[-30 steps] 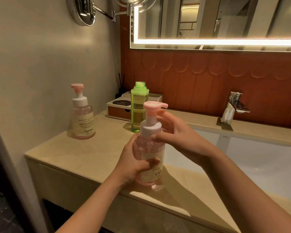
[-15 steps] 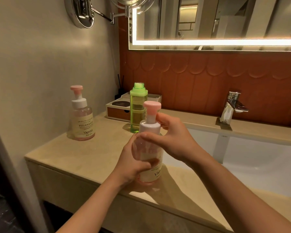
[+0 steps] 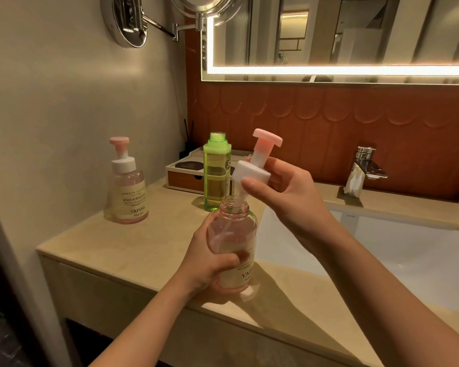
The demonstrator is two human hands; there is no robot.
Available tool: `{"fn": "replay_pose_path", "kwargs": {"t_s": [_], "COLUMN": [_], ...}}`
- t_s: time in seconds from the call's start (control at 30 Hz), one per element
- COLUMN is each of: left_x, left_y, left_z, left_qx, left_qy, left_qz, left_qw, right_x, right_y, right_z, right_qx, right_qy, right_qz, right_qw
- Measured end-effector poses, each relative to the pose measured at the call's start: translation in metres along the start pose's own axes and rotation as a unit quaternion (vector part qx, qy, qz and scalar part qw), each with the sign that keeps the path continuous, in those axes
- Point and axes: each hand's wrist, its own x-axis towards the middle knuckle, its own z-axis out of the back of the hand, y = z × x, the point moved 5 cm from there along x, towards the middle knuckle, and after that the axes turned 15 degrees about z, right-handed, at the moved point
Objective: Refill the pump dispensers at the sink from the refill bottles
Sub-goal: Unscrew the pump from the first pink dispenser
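Well left of my grip, a second dispenser [image 3: 129, 192] stands capped. Just beyond my left hand [image 3: 207, 268], the green refill bottle [image 3: 216, 176] stands upright and uncapped. That hand wraps the pink dispenser bottle [image 3: 235, 234], base on the counter, neck open. My right hand [image 3: 292, 202] pinches the pump head [image 3: 253, 173], tilted above the neck, its tube dipping inside. The basin [image 3: 395, 250] lies right of both hands. I judge the tube must lift clear along its slant before the refill bottle, nearer my left hand, can pour.
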Motion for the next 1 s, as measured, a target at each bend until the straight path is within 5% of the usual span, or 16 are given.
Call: {"fn": "replay_pose_path", "kwargs": {"t_s": [0.43, 1.0], "left_x": [-0.002, -0.002], "left_y": [-0.003, -0.004], "left_z": [-0.001, 0.0], "left_qx": [-0.014, -0.033], "left_qy": [-0.007, -0.023], "left_qz": [-0.006, -0.002], "left_qw": [1.0, 0.999], "right_x": [-0.007, -0.031], "right_y": [0.004, -0.027], "right_z": [0.029, 0.06], "right_qx": [0.045, 0.182], "right_qy": [-0.101, -0.285], "right_qz": [0.01, -0.145], "right_qw": [0.994, 0.93]}}
